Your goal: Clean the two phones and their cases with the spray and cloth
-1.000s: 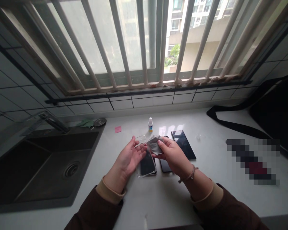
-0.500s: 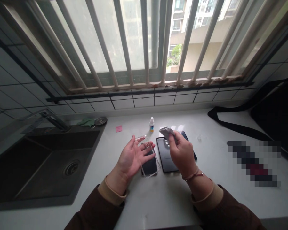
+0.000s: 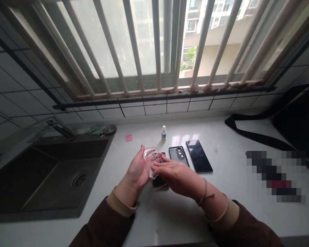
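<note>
A clear phone case [image 3: 149, 150] rests in my left hand [image 3: 137, 173], palm up, with the fingers behind it. My right hand [image 3: 179, 175] lies over the case, its fingers pressing a grey cloth [image 3: 152, 174] against it; most of the cloth is hidden under them. Below the case, a dark phone [image 3: 161, 182] lies on the counter, partly covered by both hands. Just beyond my right hand is a black-edged, see-through phone case [image 3: 174, 155]. To its right lies another dark phone [image 3: 199, 157], screen up.
Behind the hands a small white bottle [image 3: 163, 133] stands upright. A pink note [image 3: 128, 137] lies left of it. The dark sink [image 3: 79, 212] takes up the left side. On the right are a black strap [image 3: 247, 132] and a blurred-out object [image 3: 275, 178].
My right hand has moved left and down, bringing the cloth from the air onto the clear case. It has uncovered the phone on the right. My left hand has stayed nearly still.
</note>
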Demonstrator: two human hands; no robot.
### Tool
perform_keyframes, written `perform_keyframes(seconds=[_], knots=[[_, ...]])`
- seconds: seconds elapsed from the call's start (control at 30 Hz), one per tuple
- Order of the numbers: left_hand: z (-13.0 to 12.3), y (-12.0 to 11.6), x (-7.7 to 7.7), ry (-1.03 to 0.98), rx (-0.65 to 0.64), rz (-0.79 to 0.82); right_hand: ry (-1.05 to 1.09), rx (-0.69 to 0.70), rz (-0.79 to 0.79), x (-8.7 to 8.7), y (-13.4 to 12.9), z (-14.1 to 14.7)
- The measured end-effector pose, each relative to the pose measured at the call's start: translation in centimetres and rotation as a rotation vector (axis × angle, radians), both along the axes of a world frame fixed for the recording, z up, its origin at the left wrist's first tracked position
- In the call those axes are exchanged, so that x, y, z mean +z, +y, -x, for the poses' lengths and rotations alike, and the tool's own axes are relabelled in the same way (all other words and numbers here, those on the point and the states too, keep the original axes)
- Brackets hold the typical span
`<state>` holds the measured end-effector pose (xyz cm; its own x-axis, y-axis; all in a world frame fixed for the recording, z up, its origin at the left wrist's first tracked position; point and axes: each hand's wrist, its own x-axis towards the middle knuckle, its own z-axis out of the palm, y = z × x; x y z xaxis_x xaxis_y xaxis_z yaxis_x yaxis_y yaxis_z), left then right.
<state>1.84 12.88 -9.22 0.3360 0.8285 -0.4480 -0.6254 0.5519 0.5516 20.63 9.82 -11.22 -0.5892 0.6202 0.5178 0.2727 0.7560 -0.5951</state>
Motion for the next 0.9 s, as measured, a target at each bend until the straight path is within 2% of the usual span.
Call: perform_keyframes(seconds=[0.17,0.27,0.37,0.53,0.7,0.9], knots=[[1.0,0.6,0.6,0.069,0.142,-0.012,0.035,0.062,0.084,1.2,-0.6,-0.6],[1.7,1.1,1.1,0.118,0.177,-0.006,0.042,0.048,0.134,1.7,-0.8,-0.8],[2.6,1.7,1.5,0.188,0.146,0.009,0.105,-0.054,0.161,1.9,-0.8,-0.9],[4.7,2.3,1.6,0.505,0.047,-0.102,0.266,-0.313,0.175,1.6,-0.2,-1.3],[5.8,2.7,0.6,0.855,-0.065,-0.120,0.295,-0.430,0.140,0.9,0.4,-1.5],[6.5,3.2,-1.6,1.148,-0.028,-0.162,0.319,-0.480,0.163,0.8,0.6,-1.5]])
